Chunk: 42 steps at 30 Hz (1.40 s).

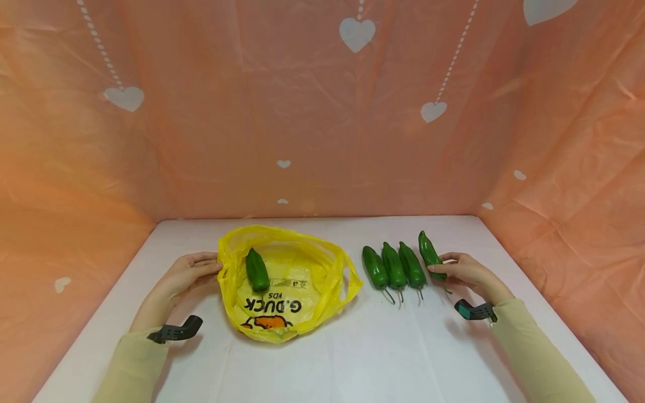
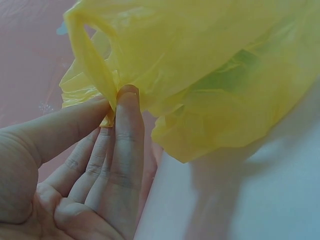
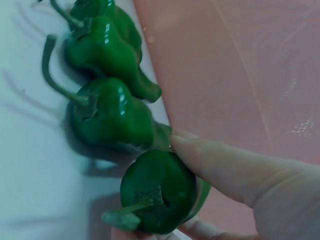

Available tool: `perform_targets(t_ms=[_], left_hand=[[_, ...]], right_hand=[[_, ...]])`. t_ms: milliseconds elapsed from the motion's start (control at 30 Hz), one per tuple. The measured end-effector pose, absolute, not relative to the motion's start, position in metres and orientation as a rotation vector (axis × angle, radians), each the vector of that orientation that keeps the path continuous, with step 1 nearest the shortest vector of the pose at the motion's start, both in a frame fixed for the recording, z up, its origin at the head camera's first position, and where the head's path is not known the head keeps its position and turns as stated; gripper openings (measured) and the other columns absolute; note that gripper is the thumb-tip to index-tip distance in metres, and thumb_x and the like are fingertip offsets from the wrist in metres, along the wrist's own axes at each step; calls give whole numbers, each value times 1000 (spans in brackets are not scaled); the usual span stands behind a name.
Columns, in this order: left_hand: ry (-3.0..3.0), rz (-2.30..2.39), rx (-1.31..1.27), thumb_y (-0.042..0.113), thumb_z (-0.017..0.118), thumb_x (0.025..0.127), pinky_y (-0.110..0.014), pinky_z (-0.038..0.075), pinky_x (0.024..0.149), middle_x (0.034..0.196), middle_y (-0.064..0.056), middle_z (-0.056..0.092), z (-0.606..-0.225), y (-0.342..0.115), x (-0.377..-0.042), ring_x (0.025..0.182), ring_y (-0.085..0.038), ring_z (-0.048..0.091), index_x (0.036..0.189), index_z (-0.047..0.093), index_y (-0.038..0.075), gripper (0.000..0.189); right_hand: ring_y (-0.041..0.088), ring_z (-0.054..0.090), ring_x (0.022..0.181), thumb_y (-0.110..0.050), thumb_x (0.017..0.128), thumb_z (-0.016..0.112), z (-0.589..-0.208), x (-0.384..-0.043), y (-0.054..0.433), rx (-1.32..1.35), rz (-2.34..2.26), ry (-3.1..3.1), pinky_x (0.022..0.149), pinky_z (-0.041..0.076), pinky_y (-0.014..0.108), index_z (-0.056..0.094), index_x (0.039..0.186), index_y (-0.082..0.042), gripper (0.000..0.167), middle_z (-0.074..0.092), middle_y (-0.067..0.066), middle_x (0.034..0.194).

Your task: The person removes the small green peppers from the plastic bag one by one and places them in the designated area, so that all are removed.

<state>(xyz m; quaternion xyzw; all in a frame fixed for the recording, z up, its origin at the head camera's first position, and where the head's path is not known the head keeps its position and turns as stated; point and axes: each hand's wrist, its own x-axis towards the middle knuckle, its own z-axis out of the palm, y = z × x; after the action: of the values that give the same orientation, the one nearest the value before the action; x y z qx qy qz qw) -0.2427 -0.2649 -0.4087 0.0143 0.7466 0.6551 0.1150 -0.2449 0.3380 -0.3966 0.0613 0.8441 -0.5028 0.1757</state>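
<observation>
A yellow plastic bag [image 1: 322,302] lies with its mouth spread wide, and one green pepper [image 1: 257,271] rests inside it. My left hand [image 1: 188,277] pinches the bag's left edge near a handle; in the left wrist view the thumb and index finger [image 2: 127,145] nip the thin yellow plastic. Over on the right, my right hand [image 1: 466,274] grips a green pepper [image 1: 428,252] between thumb and fingers, its stem end toward me. Beside that one, three more green peppers [image 1: 395,268] lie in a row on the table, stems toward me.
The white table [image 1: 383,352] is enclosed by a pink-orange cloth [image 1: 312,123] with white hearts, rising at the back and both sides. The bag's right handle [image 1: 350,282] reaches toward the row of peppers.
</observation>
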Motion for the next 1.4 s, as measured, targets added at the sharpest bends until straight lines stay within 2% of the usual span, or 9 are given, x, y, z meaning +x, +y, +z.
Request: perform_targets(t_ms=[300, 533, 900, 1400], left_hand=[[2189, 1919, 43, 11, 61, 95, -26, 55, 81, 104, 1, 64, -408, -264, -243, 88, -8, 66, 136, 34, -19, 58], [2195, 1915, 30, 12, 63, 94, -27, 55, 82, 104, 0, 65, -409, -265, -243, 88, -8, 66, 136, 35, -18, 59], [2217, 1904, 31, 15, 64, 93, -25, 55, 80, 99, 4, 66, -407, -265, -243, 87, -7, 65, 135, 37, -18, 59], [2217, 1906, 47, 17, 66, 92, -25, 55, 80, 101, 2, 66, -405, -267, -241, 88, -8, 66, 135, 38, -17, 61]], right_hand=[[15, 56, 68, -27, 85, 74, -399, -243, 338, 203, -1339, 2439, 64, 54, 28, 38, 128, 14, 69, 55, 15, 100], [15, 55, 66, -28, 84, 75, -403, -245, 339, 203, -1296, 2470, 62, 54, 28, 40, 124, 13, 67, 54, 12, 94], [17, 57, 71, -33, 84, 74, -404, -245, 338, 162, -1177, 2535, 65, 53, 30, 39, 129, 16, 75, 53, 24, 110], [17, 54, 66, -33, 86, 72, -402, -244, 338, 158, -1204, 2497, 63, 52, 29, 37, 131, 16, 75, 55, 18, 100]])
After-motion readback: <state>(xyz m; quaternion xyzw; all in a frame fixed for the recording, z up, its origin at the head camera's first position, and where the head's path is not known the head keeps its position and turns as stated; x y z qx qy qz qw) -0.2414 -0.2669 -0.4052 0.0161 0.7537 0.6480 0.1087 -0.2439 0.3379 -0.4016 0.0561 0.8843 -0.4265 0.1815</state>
